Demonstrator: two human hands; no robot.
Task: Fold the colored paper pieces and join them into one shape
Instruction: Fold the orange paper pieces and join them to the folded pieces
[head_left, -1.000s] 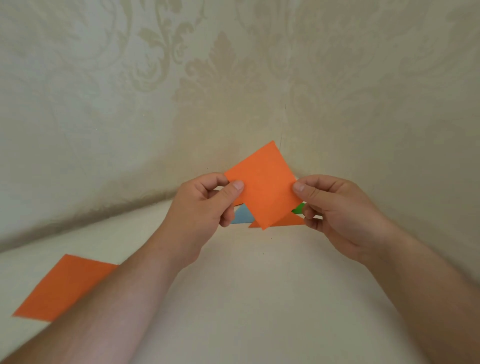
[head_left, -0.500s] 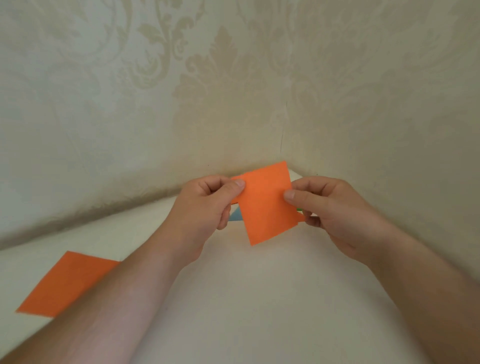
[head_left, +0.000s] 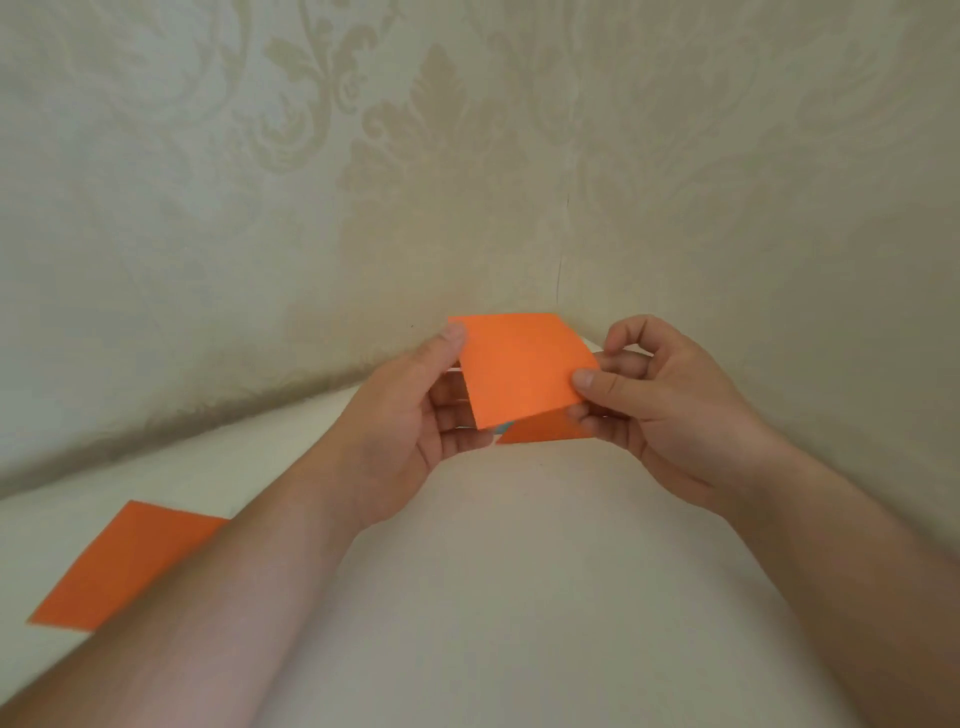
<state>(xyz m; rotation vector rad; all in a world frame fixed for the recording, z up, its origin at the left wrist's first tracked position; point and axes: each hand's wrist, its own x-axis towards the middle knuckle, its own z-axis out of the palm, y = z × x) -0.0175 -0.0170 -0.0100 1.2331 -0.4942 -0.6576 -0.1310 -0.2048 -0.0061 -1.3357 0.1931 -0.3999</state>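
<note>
Forearms: both reach forward from the bottom corners over the bench (head_left: 493, 597), converging toward the middle.
Spare sheet (head_left: 124, 564): orange, flat on the bench at the left, partly under the left forearm.
Left hand (head_left: 400, 431): palm turned inward, thumb on the paper's upper left corner, fingers curled behind it.
Right hand (head_left: 670, 410): thumb pinches the paper's right edge against the fingers; index finger arched above.
Paper (head_left: 522, 369): orange square, held up between the two hands, clear of the bench.
Folded piece (head_left: 540, 431): orange, just below the paper; a blue sliver shows beside it.
Wall (head_left: 467, 156): patterned, behind the bench.
</note>
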